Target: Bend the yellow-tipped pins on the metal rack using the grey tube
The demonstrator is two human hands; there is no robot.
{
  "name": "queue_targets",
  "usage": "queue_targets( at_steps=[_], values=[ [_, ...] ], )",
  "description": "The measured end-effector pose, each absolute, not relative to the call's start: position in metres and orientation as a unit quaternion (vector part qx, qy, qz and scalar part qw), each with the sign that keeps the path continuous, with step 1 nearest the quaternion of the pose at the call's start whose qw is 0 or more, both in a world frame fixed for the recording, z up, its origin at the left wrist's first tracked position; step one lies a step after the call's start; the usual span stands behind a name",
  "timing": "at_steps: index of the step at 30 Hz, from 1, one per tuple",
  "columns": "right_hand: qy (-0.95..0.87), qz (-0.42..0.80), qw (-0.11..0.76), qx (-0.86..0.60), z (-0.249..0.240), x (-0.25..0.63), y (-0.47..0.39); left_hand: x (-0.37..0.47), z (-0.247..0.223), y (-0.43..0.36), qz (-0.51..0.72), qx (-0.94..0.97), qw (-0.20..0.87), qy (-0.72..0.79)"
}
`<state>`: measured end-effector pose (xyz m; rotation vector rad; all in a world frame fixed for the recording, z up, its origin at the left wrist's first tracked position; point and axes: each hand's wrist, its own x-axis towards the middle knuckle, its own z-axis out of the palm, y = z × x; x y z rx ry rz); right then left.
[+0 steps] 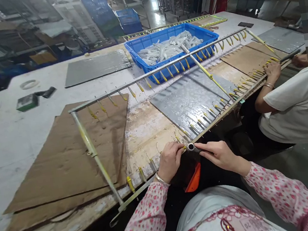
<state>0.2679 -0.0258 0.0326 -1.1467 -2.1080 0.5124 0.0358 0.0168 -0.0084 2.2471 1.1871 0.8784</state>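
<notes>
A long metal rack frame (89, 144) with rows of yellow-coated hooks lies across the table. At its near rail, my left hand (170, 161) is closed, fingertips pinching a small yellow-coated hook. Just right of it, my right hand (220, 155) is closed on a tool with a round, hollow metal head (190, 147), index finger stretched along it. The tool head sits between my two hands at the rail. An orange object (193, 179) shows below the rail, between my forearms; its lower part is hard to make out.
A blue crate (147, 68) of clear plastic-looking pieces stands behind the rack. Brown cardboard (70, 155) lies left, grey sheets (194, 98) under the rack and behind. A green box (27, 102) sits at left. On the right, another person (303, 104) has hands at the rack.
</notes>
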Motion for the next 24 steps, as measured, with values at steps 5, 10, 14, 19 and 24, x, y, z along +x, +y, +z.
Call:
queue_targets(
  at_steps=[5,10,14,19,24],
  values=[
    [-0.775,0.204,0.421,-0.424,0.036,0.269,-0.025,0.036,-0.008,0.016,0.322,0.814,0.212,0.433],
    [-0.797,0.208,0.331,-0.459,0.029,0.268,-0.023,0.036,-0.007,0.016,0.312,0.819,0.209,0.434],
    [-0.733,0.233,0.449,-0.454,0.033,0.273,-0.021,0.036,-0.007,0.014,0.321,0.810,0.180,0.457],
    [-0.628,0.254,0.519,-0.522,0.028,0.281,-0.019,0.034,-0.015,0.012,0.363,0.749,0.143,0.536],
    [-0.607,0.287,0.493,-0.554,0.008,0.286,-0.024,0.033,-0.015,0.016,0.367,0.685,0.092,0.622]
  ],
)
